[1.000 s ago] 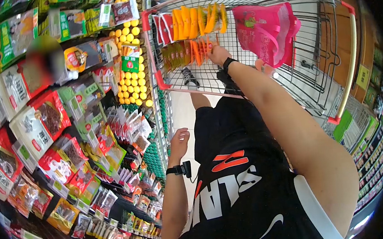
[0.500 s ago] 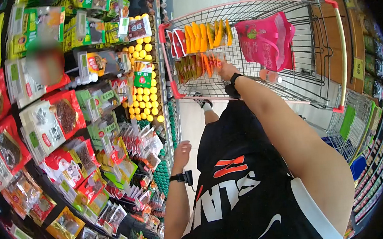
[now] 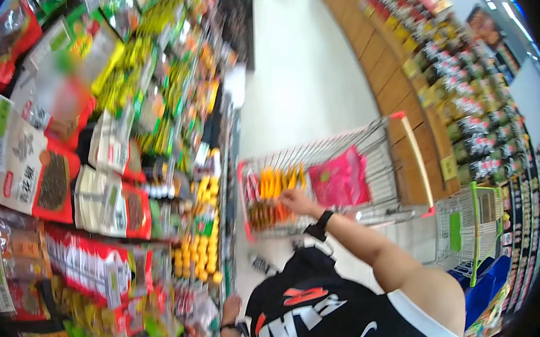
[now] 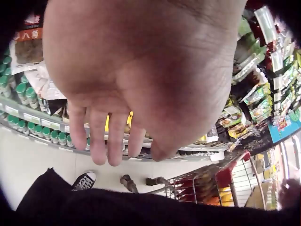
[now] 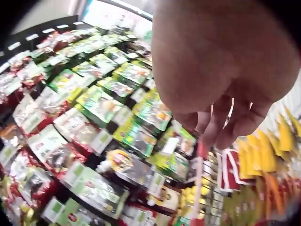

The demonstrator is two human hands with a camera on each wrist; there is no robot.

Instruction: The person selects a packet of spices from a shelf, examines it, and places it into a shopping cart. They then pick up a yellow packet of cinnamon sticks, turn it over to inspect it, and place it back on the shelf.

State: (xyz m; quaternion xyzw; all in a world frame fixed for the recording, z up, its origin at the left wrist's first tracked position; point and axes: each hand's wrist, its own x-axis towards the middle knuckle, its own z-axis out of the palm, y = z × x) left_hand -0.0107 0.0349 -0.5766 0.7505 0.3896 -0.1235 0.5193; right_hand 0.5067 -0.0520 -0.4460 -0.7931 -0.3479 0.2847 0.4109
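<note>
My right hand [image 3: 297,201] is over the shopping cart [image 3: 243,200], at the rows of packets. Its fingers hang loosely bent in the right wrist view, and nothing shows in them. Beside it stand yellow packets [image 3: 280,179], with red and white packets [image 5: 229,169] at the row's end. Orange packets [image 5: 273,188] and brownish-green packets [image 5: 244,207] form the nearer row. A pink bag [image 3: 341,178] lies in the cart to the right of this hand. My left hand [image 3: 231,310] hangs by the shelf, its fingers extended and palm bare in the left wrist view.
Shelves of bagged dried goods [image 3: 45,169] rise on the left, with yellow-capped jars [image 3: 197,252] along their edge. Across the aisle [image 3: 303,69] runs a wooden stand [image 3: 396,74] stacked with jars. A second cart [image 3: 458,226] with a green handle stands at the right.
The head view has tilted up, showing more aisle, and the cart sits lower in it. My right hand stays by the packets; my left hand stays low beside the shelf.
</note>
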